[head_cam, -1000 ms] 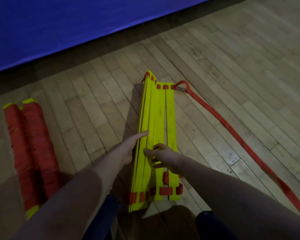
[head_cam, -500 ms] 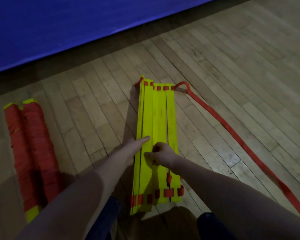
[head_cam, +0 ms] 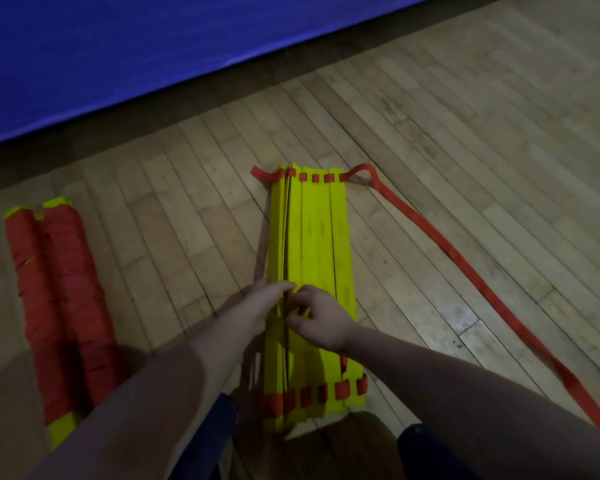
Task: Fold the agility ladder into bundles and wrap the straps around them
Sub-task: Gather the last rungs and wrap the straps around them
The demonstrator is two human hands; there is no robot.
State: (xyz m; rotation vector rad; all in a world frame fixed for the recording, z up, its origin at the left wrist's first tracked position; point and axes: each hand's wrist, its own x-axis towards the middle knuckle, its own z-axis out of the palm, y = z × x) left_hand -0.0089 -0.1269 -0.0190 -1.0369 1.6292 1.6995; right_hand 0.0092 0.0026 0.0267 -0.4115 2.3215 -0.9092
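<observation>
One wide-angle view, worn on the person's head, looks forward and steeply down at the wooden floor (head_cam: 465, 168) from close range. Both forearms enter from 6 o'clock; the left hand (head_cam: 260, 306) and right hand (head_cam: 321, 320) meet on the folded ladder (head_cam: 312, 244) near centre. A blue wall (head_cam: 118, 64) spans 10 to 12 o'clock.

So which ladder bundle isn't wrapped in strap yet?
The yellow stack in the middle, rungs bare; the two bundles at left are wound all over in red.
</observation>
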